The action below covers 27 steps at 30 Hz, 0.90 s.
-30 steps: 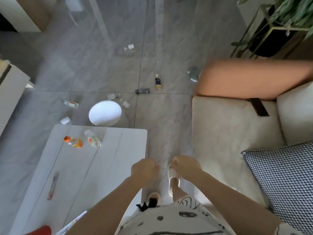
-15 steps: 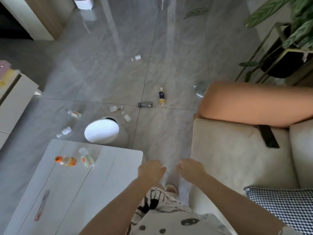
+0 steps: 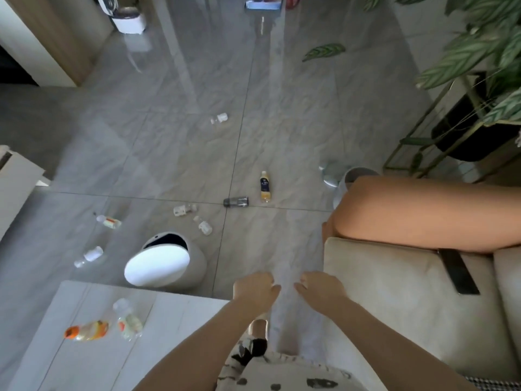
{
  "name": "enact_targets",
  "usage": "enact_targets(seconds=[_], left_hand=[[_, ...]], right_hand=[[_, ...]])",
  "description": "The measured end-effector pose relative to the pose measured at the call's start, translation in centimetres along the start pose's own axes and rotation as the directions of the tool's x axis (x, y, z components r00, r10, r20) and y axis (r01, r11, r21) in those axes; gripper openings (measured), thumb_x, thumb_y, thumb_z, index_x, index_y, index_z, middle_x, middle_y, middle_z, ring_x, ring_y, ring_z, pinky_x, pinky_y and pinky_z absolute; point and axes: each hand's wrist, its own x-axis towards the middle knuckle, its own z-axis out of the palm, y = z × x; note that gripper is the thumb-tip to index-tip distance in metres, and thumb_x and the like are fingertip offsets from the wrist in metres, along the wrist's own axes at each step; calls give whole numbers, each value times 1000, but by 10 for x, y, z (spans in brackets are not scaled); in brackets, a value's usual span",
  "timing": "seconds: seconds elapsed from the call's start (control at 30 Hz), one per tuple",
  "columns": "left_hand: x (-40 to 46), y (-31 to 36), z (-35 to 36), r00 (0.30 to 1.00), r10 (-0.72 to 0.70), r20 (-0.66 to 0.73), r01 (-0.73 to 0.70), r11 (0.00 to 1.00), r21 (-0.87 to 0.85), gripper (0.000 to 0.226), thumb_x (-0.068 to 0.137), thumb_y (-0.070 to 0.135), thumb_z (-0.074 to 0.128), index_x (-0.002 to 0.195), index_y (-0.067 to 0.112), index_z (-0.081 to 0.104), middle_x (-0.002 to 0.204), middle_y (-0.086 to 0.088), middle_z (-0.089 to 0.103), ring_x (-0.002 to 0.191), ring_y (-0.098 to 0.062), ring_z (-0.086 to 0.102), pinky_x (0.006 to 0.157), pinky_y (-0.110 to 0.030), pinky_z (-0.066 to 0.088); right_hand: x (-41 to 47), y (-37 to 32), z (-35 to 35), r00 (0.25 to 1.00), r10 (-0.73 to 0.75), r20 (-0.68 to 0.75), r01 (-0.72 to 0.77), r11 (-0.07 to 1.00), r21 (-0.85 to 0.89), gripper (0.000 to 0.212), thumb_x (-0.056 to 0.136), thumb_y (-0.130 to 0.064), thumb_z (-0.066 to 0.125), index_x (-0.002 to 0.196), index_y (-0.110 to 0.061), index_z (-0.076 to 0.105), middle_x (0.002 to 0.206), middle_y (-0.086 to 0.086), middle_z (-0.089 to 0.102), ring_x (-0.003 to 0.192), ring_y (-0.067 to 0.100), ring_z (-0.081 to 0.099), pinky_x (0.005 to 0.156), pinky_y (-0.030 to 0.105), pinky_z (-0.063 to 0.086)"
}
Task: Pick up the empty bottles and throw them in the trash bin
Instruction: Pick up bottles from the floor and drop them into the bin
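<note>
Several empty bottles lie on the grey tile floor: a yellow-capped bottle with a dark label (image 3: 265, 186), a dark bottle (image 3: 236, 201), clear ones (image 3: 184, 209), (image 3: 203, 224), (image 3: 108, 221), (image 3: 89, 255) and a far one (image 3: 219, 118). Two more, an orange-capped bottle (image 3: 87, 330) and a clear bottle (image 3: 127, 319), rest on the white table (image 3: 183, 311). A white trash bin (image 3: 166, 261) with a swing lid stands just beyond the table. My left hand (image 3: 255, 290) and my right hand (image 3: 321, 290) hang in front of me with loosely curled fingers, holding nothing.
A beige sofa (image 3: 394, 292) fills the right, with an orange cushion (image 3: 428, 213) and a dark remote (image 3: 458, 273) on it. A potted plant on a metal stand (image 3: 476, 119) is at the far right. A cabinet (image 3: 17, 190) edges the left.
The view has moved forward and tilted up, so the bin, floor bottles and table have slid down the frame. Both hands stayed together in front of me, empty.
</note>
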Motion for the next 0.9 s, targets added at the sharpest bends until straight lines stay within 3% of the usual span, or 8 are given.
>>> enact_targets(seconds=[0.2,0.4,0.73,0.9], left_hand=[[50,-8,-51,997,74,-18,-73,997,15,40,97,40,37,117,15,61,120,-8,63,111,-26,61,90,-35,52],[83,-7,-85,998,58,-31,-58,998,7,41,97,40,37,121,17,59,126,-4,61,116,-24,58,94,-35,51],[157,16,-138,992,-119,-41,114,988,-103,42,96,44,37,128,23,54,134,-2,55,121,-21,55,95,-33,46],[192,32,-164,979,-197,-51,187,970,-157,43,95,45,36,129,25,54,135,0,55,121,-20,55,95,-33,46]], right_hand=[[47,-11,-41,999,27,-38,-25,998,61,38,96,-38,36,110,-10,58,121,10,62,113,28,57,93,35,43],[86,-10,-71,999,35,-28,-31,990,140,32,94,-35,40,104,-12,60,113,6,64,107,24,59,85,34,44],[172,17,-155,995,-71,66,69,997,36,34,95,-36,39,114,-14,58,121,6,61,117,23,56,99,35,44],[227,33,-195,990,-110,87,105,993,59,24,93,-37,40,91,-19,56,109,6,63,108,22,58,94,34,44]])
